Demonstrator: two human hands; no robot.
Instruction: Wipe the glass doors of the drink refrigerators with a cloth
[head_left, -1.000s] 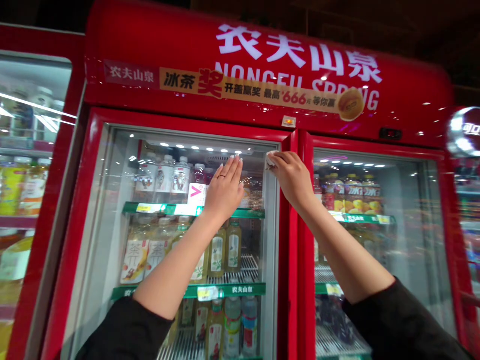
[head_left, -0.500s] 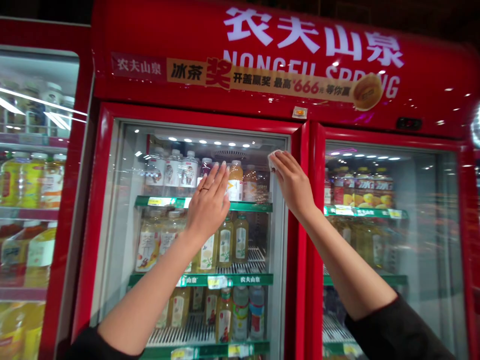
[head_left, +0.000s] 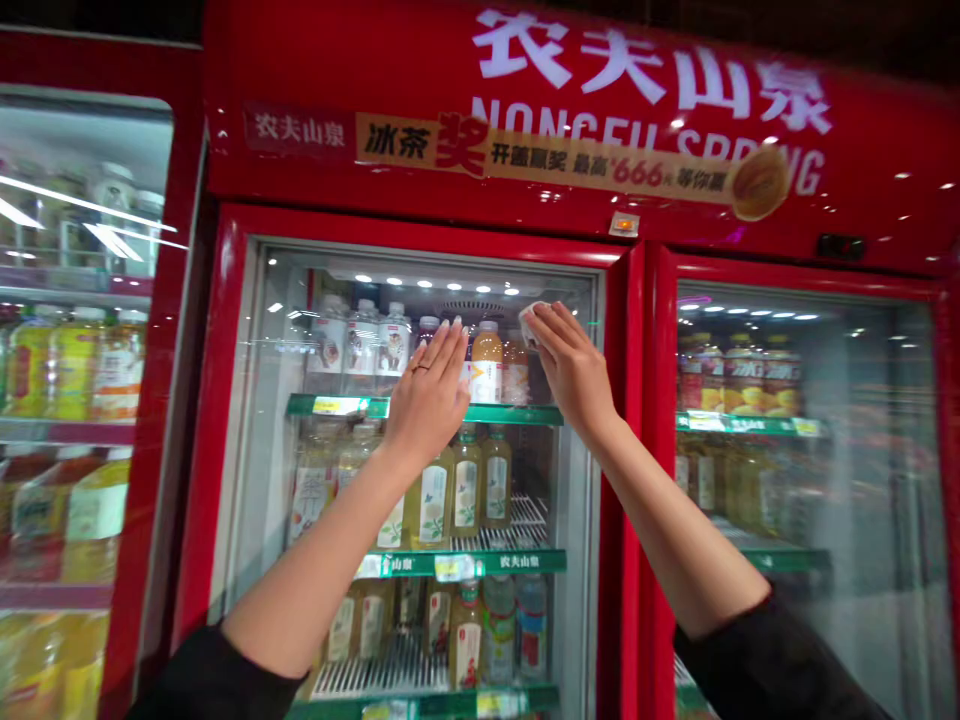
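My left hand (head_left: pixel 426 395) lies flat against the glass door (head_left: pixel 279 320) of a red drinks fridge, fingers stretched out together and a ring on one of them. Nothing is in it. Higher and to the right, my right hand (head_left: pixel 576 372) presses a small white wipe (head_left: pixel 529 325) to the same pane, near its upper right corner. The fingers cover most of the wipe, so I cannot tell if it is paper or fabric. Behind the glass, an orange drink bottle (head_left: pixel 487 355) shows between my two hands.
Green-edged shelves (head_left: pixel 525 561) hold several rows of bottles inside. The red door frame (head_left: pixel 624 450) runs down the right of this pane, beside a second glass door (head_left: pixel 870 470). Another fridge (head_left: pixel 161 420) stands at the left. A banner (head_left: pixel 540 158) crosses the red header.
My right hand has slid the wipe left along the glass, away from the door frame. The left hand stays nearly where it was. The whole view has shifted, so the fridge appears further right.
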